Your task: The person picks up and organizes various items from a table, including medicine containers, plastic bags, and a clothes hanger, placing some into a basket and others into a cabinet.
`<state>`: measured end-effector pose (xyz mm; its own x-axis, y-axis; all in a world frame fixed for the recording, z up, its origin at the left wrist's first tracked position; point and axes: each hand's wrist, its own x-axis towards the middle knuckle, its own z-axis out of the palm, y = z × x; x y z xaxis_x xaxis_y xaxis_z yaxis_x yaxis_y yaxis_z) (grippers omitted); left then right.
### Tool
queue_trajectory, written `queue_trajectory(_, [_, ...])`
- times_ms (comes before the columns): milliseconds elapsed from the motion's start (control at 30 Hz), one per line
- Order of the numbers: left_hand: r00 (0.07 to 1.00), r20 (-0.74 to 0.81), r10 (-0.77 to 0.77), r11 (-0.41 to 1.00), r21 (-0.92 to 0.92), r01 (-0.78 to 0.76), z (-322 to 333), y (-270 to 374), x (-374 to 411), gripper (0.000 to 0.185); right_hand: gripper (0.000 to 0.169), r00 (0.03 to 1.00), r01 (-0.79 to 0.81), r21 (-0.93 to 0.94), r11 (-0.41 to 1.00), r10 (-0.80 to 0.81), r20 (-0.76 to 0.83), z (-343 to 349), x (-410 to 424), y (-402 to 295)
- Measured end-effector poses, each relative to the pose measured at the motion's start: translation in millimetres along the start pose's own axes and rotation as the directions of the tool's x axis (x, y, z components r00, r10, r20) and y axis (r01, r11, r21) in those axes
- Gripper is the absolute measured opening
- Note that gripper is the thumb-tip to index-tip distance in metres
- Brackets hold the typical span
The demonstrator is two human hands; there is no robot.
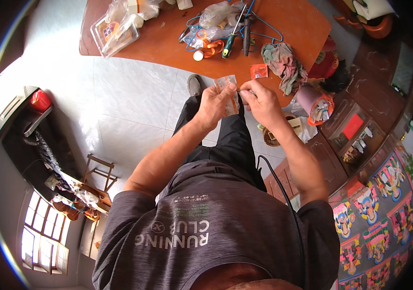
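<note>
My left hand pinches a printed, pale and orange flat packet that hangs below its thumb, over my lap near the table's edge. Close at its right, my right hand has thumb and forefinger pinched together on a small dark thing at the packet's upper edge; what it is cannot be made out. A small orange-red sachet lies on the brown table just beyond my right hand. To its right a crumpled, multicoloured cloth hangs partly over the edge.
On the table are a green-handled screwdriver, a dark-handled tool, blue wire hangers, an orange strap, plastic bags and a clear plastic box. A pink bin and a wicker basket stand at the right.
</note>
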<state>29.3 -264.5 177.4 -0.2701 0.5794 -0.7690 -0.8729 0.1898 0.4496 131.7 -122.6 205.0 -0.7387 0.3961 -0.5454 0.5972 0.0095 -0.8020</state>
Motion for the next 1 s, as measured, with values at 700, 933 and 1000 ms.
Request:
queue_trajectory(700, [0.726, 0.398, 0.561, 0.214, 0.778, -0.591, 46.3, -2.5, 26.3, 0.015, 0.014, 0.995, 0.095, -0.085, 0.992, -0.096, -0.011, -34.8, 42.3, 68.4])
queue_trajectory(933, [0.872, 0.235, 0.430, 0.344, 0.850, -0.399, 28.9, -2.8, 8.9, 0.016, 0.018, 0.953, -0.269, -0.476, 0.837, 0.304, -0.005, -119.0, 53.0, 138.9])
queue_trajectory(1000, [0.969, -0.022, 0.244, 0.680, 0.716, -0.155, 4.6, 1.2, 12.1, 0.020, 0.019, 0.929, -0.113, -0.762, 0.638, 0.339, 0.146, -135.2, 55.6, 154.7])
